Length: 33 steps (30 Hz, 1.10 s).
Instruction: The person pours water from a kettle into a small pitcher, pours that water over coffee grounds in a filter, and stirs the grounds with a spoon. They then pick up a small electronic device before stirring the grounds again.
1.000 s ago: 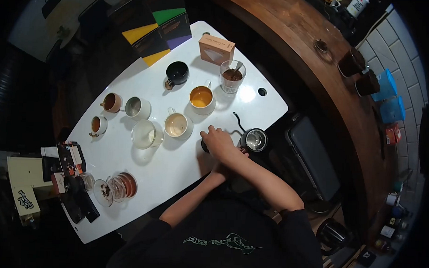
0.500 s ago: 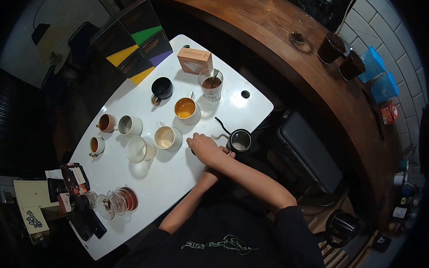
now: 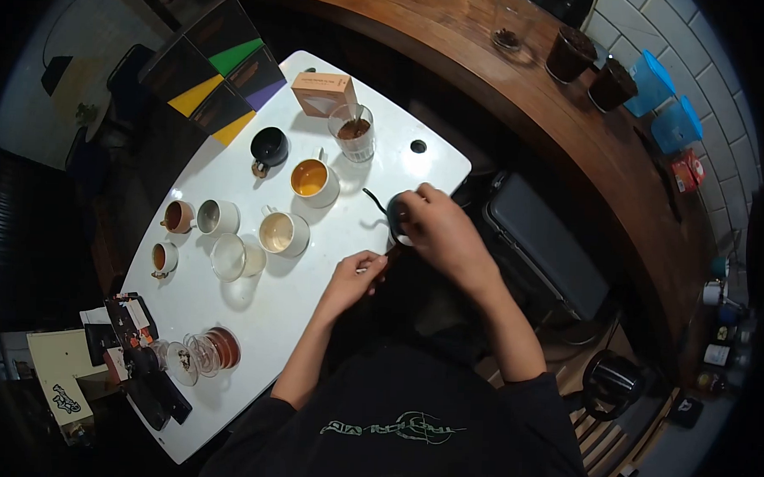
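A small black gooseneck kettle [image 3: 396, 232] is at the right edge of the white table, its thin curved spout [image 3: 373, 200] pointing up and left. My right hand [image 3: 447, 235] is over the kettle's top, fingers bent down around a dark round lid [image 3: 399, 207]; the fingers partly hide it. Below and to the left, my left hand [image 3: 357, 280] is closed at the kettle's handle, which is mostly hidden. Nearest to the hands on the table are a white mug with a pale inside [image 3: 284, 234] and a white mug with amber liquid [image 3: 315, 182].
On the white table [image 3: 287, 319] also stand a glass of brown grounds [image 3: 352, 133], a black cup [image 3: 270, 147], a glass jar [image 3: 236, 258], several small cups and a glass dripper set [image 3: 201, 356]. A wooden counter [image 3: 456, 43] curves behind; a black case [image 3: 537, 244] stands at right.
My right hand has moved from the table, across my left arm, to the kettle's top. The kettle's opening, visible before, is now mostly covered. My arms are uncrossed and the view has shifted slightly.
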{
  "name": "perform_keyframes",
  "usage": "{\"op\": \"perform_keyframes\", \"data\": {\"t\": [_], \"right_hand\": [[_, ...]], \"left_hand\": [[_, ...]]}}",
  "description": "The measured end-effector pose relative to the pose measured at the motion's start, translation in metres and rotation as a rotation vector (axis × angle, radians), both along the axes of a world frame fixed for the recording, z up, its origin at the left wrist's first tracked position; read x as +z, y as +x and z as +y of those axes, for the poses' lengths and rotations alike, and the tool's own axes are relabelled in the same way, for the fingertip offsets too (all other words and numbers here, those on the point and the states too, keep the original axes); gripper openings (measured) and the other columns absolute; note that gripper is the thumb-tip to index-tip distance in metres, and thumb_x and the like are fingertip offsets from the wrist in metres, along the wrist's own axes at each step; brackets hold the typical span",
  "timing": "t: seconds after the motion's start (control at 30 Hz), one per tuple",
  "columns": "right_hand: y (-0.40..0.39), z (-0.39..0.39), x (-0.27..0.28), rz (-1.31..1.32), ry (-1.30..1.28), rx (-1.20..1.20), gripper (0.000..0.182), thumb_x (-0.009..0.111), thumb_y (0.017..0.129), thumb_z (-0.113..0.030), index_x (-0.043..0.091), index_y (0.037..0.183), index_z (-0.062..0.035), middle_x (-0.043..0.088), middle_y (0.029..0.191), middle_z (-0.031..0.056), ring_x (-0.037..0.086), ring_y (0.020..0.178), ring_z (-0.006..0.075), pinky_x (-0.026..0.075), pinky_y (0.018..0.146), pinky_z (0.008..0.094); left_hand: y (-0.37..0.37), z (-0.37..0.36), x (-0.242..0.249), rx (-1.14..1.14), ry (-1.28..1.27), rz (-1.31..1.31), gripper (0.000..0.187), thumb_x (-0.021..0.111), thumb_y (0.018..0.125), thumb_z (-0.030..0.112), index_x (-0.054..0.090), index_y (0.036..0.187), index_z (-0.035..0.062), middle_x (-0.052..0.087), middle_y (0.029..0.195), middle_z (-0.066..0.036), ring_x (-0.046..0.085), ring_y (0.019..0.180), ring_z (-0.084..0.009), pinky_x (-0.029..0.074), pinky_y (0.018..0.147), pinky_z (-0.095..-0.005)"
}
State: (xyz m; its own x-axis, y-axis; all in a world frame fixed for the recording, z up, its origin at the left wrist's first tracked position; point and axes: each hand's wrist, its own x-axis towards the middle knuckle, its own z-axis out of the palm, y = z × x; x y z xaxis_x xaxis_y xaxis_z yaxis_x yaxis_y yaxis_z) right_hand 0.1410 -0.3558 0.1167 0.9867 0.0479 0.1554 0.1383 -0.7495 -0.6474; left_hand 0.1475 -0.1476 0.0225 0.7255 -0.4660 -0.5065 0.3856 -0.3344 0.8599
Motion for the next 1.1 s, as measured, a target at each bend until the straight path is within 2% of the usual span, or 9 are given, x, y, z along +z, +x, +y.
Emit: {"op": "perform_keyframes", "data": {"t": [0.1,0.33,0.4,0.63,0.73,0.93,1.0,1.03,1.1], "right_hand": [[-0.016,-0.02,-0.013,0.032,-0.014,-0.001,0.025,0.068,0.081,0.0,0.063,0.106,-0.0035,0.06,0.094,0.0139,0.063,0.092,0.0338,0.051,0.078,0.0429],[-0.016,-0.013,-0.031,0.07,-0.041,0.025,0.023,0.069,0.081,-0.002,0.063,0.103,-0.0025,0.06,0.095,0.0136,0.064,0.093,0.0332,0.052,0.079,0.0436],[-0.012,-0.008,-0.034,0.05,-0.123,0.055,0.022,0.069,0.081,-0.003,0.063,0.102,-0.0017,0.061,0.096,0.0139,0.064,0.093,0.0335,0.053,0.08,0.0445],[-0.005,-0.001,-0.034,0.091,-0.162,0.046,0.015,0.068,0.079,-0.002,0.062,0.093,-0.0002,0.061,0.091,0.0144,0.064,0.091,0.0341,0.054,0.079,0.0444],[-0.001,-0.001,-0.038,0.025,-0.203,0.06,0.017,0.066,0.077,0.002,0.062,0.094,0.0012,0.062,0.093,0.016,0.064,0.093,0.0344,0.056,0.076,0.0436],[0.015,-0.002,-0.046,-0.079,-0.177,0.074,0.021,0.069,0.076,0.001,0.064,0.097,0.0002,0.063,0.094,0.0153,0.063,0.094,0.0337,0.054,0.081,0.0424],[0.014,0.0,-0.04,-0.39,-0.12,-0.037,0.017,0.068,0.082,-0.005,0.062,0.097,-0.0001,0.063,0.093,0.0142,0.063,0.093,0.0332,0.052,0.081,0.0423],[0.011,0.0,-0.034,-0.39,-0.118,-0.037,0.017,0.068,0.082,-0.005,0.062,0.097,-0.0001,0.063,0.093,0.0142,0.063,0.093,0.0332,0.052,0.081,0.0423],[-0.006,0.001,-0.023,-0.375,0.074,-0.209,0.015,0.069,0.086,-0.006,0.062,0.098,0.0001,0.061,0.092,0.0144,0.064,0.089,0.0308,0.052,0.077,0.0395]], "left_hand": [[-0.001,0.001,-0.001,0.0,-0.051,0.008,0.033,0.06,0.101,0.031,0.068,0.106,-0.0013,0.066,0.076,-0.003,0.053,0.057,-0.0073,0.044,0.054,-0.0231],[-0.005,0.0,-0.009,0.03,-0.066,-0.01,0.032,0.06,0.101,0.03,0.067,0.108,-0.0005,0.066,0.078,-0.003,0.053,0.056,-0.0066,0.042,0.053,-0.022],[-0.005,0.0,-0.01,0.032,-0.066,0.003,0.031,0.06,0.101,0.029,0.067,0.109,-0.0003,0.066,0.079,-0.003,0.053,0.056,-0.0062,0.041,0.051,-0.0217],[-0.007,-0.003,-0.006,0.051,-0.091,0.027,0.029,0.059,0.102,0.027,0.066,0.11,-0.0002,0.064,0.079,-0.003,0.054,0.057,-0.006,0.041,0.05,-0.0205],[-0.007,-0.006,-0.011,0.127,-0.159,0.038,0.03,0.058,0.103,0.027,0.066,0.107,-0.0012,0.063,0.078,-0.003,0.055,0.057,-0.0067,0.041,0.05,-0.0207],[0.003,-0.018,-0.018,0.181,-0.205,0.007,0.032,0.058,0.103,0.029,0.063,0.106,-0.0029,0.063,0.079,-0.006,0.056,0.057,-0.0081,0.042,0.05,-0.021],[0.008,-0.022,-0.021,0.204,-0.233,0.004,0.032,0.057,0.103,0.029,0.062,0.106,-0.003,0.064,0.08,-0.007,0.056,0.056,-0.0085,0.043,0.049,-0.0209],[0.01,-0.024,-0.021,0.204,-0.232,0.003,0.032,0.057,0.103,0.029,0.062,0.106,-0.003,0.064,0.08,-0.007,0.056,0.056,-0.0085,0.043,0.049,-0.0209],[0.011,-0.026,-0.021,0.212,-0.241,-0.009,0.034,0.056,0.104,0.031,0.061,0.106,-0.0026,0.065,0.08,-0.008,0.057,0.055,-0.0087,0.042,0.048,-0.0215]]}}
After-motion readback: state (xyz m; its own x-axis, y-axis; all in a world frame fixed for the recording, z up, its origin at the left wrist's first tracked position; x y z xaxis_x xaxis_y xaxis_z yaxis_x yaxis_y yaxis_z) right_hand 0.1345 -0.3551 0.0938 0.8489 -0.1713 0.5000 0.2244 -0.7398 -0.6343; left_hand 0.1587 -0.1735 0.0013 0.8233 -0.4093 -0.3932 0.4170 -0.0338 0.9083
